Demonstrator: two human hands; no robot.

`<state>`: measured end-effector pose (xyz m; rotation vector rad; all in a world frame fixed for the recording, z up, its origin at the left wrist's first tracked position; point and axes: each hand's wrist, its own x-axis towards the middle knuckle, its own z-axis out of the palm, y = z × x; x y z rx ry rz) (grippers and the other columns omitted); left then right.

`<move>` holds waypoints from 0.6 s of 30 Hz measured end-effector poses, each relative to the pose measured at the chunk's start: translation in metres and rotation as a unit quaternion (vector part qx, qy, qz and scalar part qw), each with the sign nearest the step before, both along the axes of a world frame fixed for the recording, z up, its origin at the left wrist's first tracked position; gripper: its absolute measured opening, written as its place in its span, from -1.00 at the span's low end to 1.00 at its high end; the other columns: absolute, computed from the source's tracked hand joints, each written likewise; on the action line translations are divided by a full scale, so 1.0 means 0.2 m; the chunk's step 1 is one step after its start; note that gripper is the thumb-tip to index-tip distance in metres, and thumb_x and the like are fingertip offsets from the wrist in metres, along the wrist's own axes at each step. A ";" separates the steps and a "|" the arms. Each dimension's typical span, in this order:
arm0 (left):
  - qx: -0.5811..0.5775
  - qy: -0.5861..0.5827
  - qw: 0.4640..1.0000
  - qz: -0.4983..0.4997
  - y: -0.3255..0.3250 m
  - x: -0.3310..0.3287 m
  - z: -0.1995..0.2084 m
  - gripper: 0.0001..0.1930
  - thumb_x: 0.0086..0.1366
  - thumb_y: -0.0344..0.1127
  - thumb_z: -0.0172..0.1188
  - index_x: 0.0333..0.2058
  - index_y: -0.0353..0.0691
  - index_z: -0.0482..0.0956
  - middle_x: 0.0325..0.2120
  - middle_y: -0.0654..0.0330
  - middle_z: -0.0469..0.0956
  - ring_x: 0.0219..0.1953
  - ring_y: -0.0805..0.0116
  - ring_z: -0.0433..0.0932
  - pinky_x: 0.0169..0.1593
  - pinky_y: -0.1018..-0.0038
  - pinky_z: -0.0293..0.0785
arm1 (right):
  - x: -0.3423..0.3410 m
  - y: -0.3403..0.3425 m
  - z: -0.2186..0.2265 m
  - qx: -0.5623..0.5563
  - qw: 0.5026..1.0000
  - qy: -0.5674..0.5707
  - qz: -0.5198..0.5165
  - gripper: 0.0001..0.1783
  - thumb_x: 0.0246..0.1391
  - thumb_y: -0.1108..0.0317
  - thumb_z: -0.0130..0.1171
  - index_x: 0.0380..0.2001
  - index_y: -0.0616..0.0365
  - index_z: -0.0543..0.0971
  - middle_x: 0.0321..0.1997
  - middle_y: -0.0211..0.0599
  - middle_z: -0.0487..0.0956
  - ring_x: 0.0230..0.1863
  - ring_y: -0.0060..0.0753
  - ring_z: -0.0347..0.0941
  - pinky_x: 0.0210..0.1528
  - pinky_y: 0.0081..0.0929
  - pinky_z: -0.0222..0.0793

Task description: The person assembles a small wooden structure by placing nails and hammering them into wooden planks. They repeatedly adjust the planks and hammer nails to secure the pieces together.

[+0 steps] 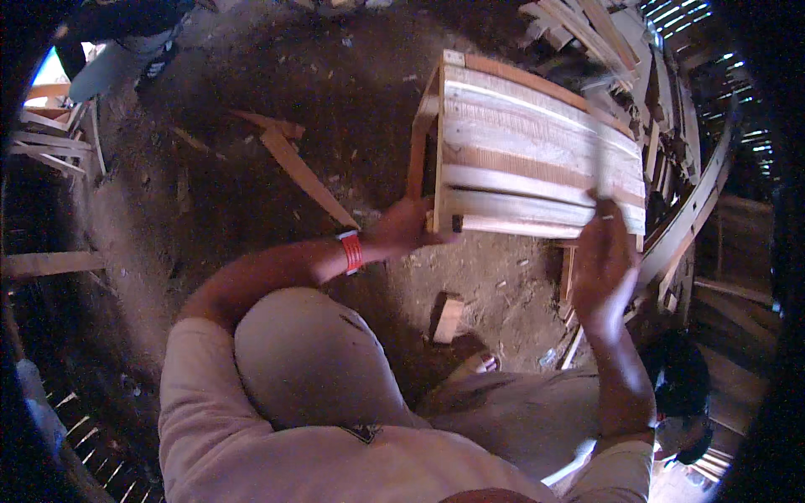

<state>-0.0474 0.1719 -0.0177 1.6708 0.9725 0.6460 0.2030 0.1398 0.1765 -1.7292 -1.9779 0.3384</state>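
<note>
A low wooden stool or small table (pixel 520 130) with a top of pale and reddish slats stands ahead of me, its legs partly showing below. My left hand (pixel 411 226) is closed around its near left corner, below the slat ends; some of the fingers are hidden by the wood. Over the near right part of the top, my right hand (pixel 605 260) is wrapped around the handle of what looks like a hammer (pixel 601 159). Motion smears the tool, and its head is hard to make out. The nearest slat (pixel 520 226) runs along the front edge.
A short wood block (pixel 449 320) lies on the dirt floor near my foot. Longer wood scraps (pixel 302 174) lie to the left. Piled boards (pixel 587 38) fill the far right, and a curved plank (pixel 692 218) leans at the right. Another person's dark-clad part shows at upper left.
</note>
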 end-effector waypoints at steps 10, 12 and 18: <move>0.003 0.028 1.000 -0.014 0.01 0.00 -0.02 -0.35 0.22 -0.01 0.42 0.16 -0.26 0.47 -0.03 -0.07 0.63 0.06 -0.02 0.61 0.17 0.18 0.49 | -0.01 -0.02 0.02 0.023 1.000 0.015 -0.010 -0.65 0.26 0.61 -0.04 0.10 0.42 0.47 -0.10 0.12 0.65 -0.03 0.11 0.61 -0.03 -0.15 0.53; 0.012 0.023 0.999 -0.029 0.04 0.01 0.02 -0.35 0.22 0.00 0.42 0.16 -0.27 0.46 -0.03 -0.08 0.63 0.07 -0.03 0.60 0.17 0.18 0.48 | 0.02 -0.02 -0.03 0.012 0.980 -0.181 0.080 -0.60 0.20 0.64 -0.06 0.11 0.39 0.45 -0.16 0.08 0.65 -0.11 0.14 0.62 -0.11 -0.17 0.54; -0.003 0.022 1.000 -0.001 0.00 0.01 -0.05 -0.33 0.22 0.02 0.41 0.17 -0.28 0.45 -0.03 -0.09 0.63 0.06 -0.03 0.61 0.16 0.18 0.49 | 0.01 0.00 0.03 0.068 0.997 0.006 0.027 -0.62 0.29 0.55 -0.04 0.16 0.35 0.44 0.03 0.24 0.59 -0.07 0.13 0.63 0.03 -0.19 0.55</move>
